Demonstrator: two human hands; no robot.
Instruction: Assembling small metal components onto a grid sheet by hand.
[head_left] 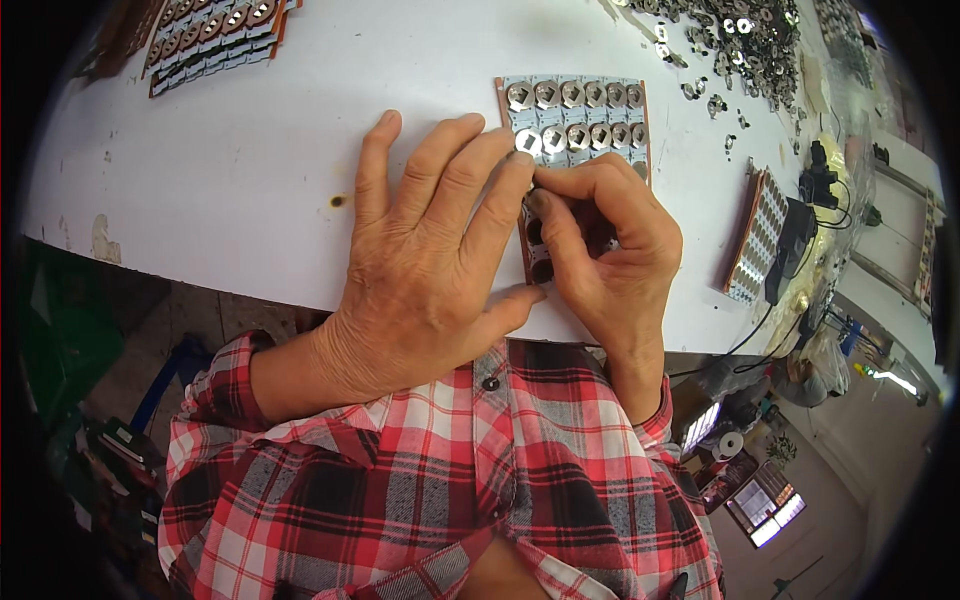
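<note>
A light-blue circuit board panel (573,111) with brown edges lies on the white table in front of me. Rows of round, shiny metal clips (571,94) sit on its far part, while dark round spots (541,270) show on the near left part. My left hand (425,220) rests palm down with its fingers spread, the index fingertip touching the panel's left side. Thumb and index finger of my right hand (620,235) pinch together over the panel beside that fingertip. Whatever lies between them is too small and covered to make out.
Loose metal clips (735,45) are heaped at the far right. A stack of similar panels (215,35) lies at the far left. On the right, another filled panel (757,240) leans next to a black device (792,250) with cables. The table's near edge runs before my body.
</note>
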